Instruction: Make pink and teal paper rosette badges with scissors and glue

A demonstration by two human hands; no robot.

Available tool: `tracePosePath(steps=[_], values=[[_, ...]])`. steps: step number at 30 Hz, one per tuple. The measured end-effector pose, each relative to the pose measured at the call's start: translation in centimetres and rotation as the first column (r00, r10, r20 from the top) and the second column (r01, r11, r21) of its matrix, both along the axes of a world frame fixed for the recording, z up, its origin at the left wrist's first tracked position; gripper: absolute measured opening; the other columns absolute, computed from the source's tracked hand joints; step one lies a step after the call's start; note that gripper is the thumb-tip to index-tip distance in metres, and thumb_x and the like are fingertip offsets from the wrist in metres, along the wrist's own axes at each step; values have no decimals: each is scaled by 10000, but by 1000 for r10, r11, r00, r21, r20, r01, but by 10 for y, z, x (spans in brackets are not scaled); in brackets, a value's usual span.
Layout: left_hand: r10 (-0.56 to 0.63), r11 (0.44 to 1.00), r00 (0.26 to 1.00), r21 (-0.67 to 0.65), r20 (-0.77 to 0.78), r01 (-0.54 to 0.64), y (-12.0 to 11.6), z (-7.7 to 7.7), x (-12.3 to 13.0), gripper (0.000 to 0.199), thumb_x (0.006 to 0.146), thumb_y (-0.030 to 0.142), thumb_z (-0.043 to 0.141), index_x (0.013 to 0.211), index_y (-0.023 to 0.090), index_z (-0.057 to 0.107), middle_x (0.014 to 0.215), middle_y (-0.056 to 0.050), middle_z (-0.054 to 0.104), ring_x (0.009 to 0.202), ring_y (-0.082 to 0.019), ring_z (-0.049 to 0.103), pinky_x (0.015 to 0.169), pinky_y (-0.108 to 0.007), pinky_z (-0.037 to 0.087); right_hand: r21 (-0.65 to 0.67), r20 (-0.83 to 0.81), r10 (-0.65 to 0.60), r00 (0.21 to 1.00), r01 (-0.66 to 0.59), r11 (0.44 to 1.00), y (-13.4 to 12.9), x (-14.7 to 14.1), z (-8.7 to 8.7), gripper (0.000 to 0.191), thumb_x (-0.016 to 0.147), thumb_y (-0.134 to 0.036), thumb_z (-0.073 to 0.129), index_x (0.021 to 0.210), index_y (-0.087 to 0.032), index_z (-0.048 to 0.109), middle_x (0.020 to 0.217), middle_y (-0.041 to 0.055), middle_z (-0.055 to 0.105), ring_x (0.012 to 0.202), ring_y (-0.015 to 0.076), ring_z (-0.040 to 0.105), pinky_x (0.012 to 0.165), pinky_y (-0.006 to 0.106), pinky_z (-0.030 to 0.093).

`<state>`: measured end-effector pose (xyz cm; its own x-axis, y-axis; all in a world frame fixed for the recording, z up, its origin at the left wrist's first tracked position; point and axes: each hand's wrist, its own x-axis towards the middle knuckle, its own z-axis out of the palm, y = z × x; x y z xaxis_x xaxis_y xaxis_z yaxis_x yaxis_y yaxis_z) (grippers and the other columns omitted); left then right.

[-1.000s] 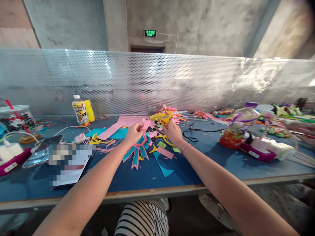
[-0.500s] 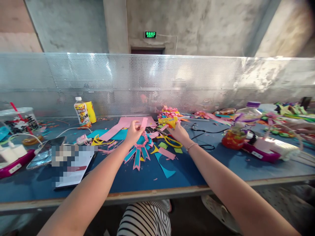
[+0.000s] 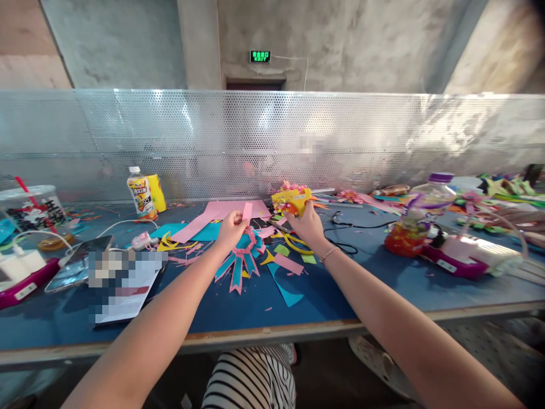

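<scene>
Between the fingers of my left hand [image 3: 232, 227] a small pink paper strip [image 3: 247, 212] is pinched upright. My right hand [image 3: 307, 224] is closed round a yellow glue gun [image 3: 293, 199], lifted above the table with its nozzle end toward the left. Just below my left hand lies a blue and pink paper rosette [image 3: 238, 266] with pointed tails. Yellow-handled scissors [image 3: 298, 244] rest under my right hand, partly hidden by it. Behind the glue gun sits a pile of pink paper pieces [image 3: 291, 186], mostly covered by it.
Pink paper sheets [image 3: 221, 211] and blue scraps [image 3: 286, 292] lie about the middle. To the left stand a bottle [image 3: 141, 196], a cup [image 3: 32, 207], a phone [image 3: 79, 267] and a tablet [image 3: 131, 295]. At right are a purple-capped jug [image 3: 409, 233] and a power strip [image 3: 453, 262].
My right hand has raised the glue gun off the table and turned it, so it now covers more of the pink pile. My left hand still holds the pink strip, barely moved.
</scene>
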<state>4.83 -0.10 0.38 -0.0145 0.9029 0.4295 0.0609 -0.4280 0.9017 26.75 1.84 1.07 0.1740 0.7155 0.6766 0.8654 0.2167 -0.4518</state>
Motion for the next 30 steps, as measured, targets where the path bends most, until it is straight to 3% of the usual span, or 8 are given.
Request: tracePosePath(steps=[5,14,30], values=[[-2,999,996,46,-84,6,-4,-1,3,58,752,185,513,806,170,500,714,-16,613,608,-134,617,567,-261,508,120,82,44,996,-54,991,-6,-10,-3,464,772,-486,463,1077,-146,382,876,134,612,791,276,581,607,331,419],[-6,998,992,58,-130,13,-6,-2,6,71,759,207,511,822,175,502,738,-23,621,621,-138,623,562,-252,497,111,157,44,987,-62,992,-9,-15,-4,295,821,-416,406,978,-166,400,794,109,591,704,254,561,542,306,375],[10,1000,998,26,-62,-9,-8,2,6,64,740,156,516,800,169,499,712,-21,618,591,-134,611,550,-256,499,134,204,35,978,-63,989,-5,-13,-5,274,843,-404,383,959,-156,401,847,127,598,721,244,569,544,299,370]])
